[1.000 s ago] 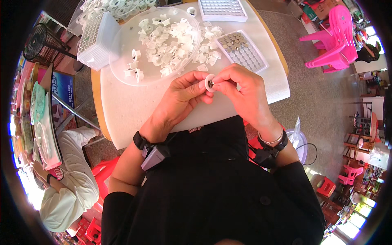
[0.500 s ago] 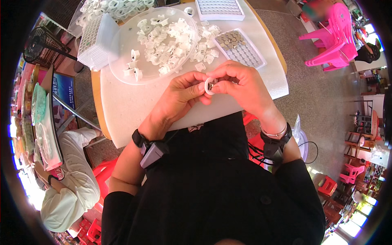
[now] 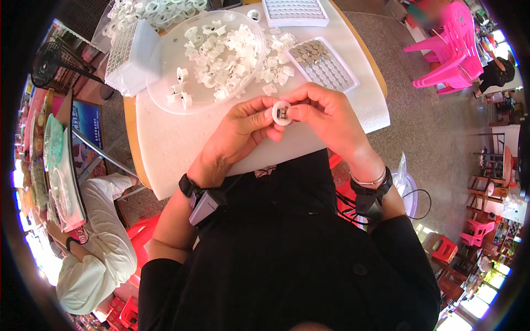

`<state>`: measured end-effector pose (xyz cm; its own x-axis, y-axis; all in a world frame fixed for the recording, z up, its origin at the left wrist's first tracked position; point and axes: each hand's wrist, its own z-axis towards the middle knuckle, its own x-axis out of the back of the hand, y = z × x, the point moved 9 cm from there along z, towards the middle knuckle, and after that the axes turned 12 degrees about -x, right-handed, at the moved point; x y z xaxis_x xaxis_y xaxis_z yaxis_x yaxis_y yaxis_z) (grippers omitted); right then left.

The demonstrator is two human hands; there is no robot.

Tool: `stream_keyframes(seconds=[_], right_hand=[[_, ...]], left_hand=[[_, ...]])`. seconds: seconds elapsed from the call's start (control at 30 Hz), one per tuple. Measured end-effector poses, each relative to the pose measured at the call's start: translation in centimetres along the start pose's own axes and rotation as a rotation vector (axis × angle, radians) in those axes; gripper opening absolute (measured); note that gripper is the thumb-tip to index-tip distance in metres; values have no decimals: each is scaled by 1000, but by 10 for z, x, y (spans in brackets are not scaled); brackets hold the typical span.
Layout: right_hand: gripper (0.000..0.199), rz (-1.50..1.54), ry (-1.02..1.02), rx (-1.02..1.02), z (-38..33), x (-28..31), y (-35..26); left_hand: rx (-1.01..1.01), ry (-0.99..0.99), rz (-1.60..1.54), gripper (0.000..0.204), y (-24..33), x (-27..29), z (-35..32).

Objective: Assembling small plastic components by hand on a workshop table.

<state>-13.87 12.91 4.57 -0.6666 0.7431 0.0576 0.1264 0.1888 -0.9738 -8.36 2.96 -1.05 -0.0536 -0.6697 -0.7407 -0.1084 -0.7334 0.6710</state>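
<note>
White plastic ring (image 3: 282, 112) with a small dark metal insert in its centre is pinched between both hands, held above the near edge of the white table (image 3: 165, 143). Left hand (image 3: 238, 132) grips it from the left, thumb and forefinger closed on the rim. Right hand (image 3: 326, 113) grips from the right, fingertips closed on the opposite rim, other fingers curled over the top. Both wrists carry dark straps; the left one has a grey box-shaped device (image 3: 205, 205) on it, the right a thin bangle (image 3: 369, 181) as well.

Just beyond the hands: clear round tray (image 3: 160, 88) heaped with loose white plastic pieces (image 3: 226, 52), a few upright ones near its left rim. To its right, a white grid tray (image 3: 324, 65) partly filled with small metal discs. Further back, a second white grid tray (image 3: 295, 11) and a white box (image 3: 130, 58) at the left edge of the table, with more white rings (image 3: 149, 8) behind it.

Off-table: a person in white (image 3: 94, 265) lower left, pink plastic chairs (image 3: 450, 52) upper right, a fan (image 3: 52, 63) at far left.
</note>
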Motion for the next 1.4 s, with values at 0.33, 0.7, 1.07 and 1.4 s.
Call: stream_keyframes(seconds=[0.33,0.7,1.07,1.4], right_hand=[[16,-458,241,400,-24,-14,-42],[21,-604,341,560,-30,-22,-49],[18,-402,289,488,-29,-14,-44],[13,-535,280,639,-29,-18,-50]], left_hand=[[-49,6,-25,17,3,2,1],[-82,50,38,19,2,1,1],[-70,11,-4,20,6,1,2],[-76,45,1,26,5,4,1]])
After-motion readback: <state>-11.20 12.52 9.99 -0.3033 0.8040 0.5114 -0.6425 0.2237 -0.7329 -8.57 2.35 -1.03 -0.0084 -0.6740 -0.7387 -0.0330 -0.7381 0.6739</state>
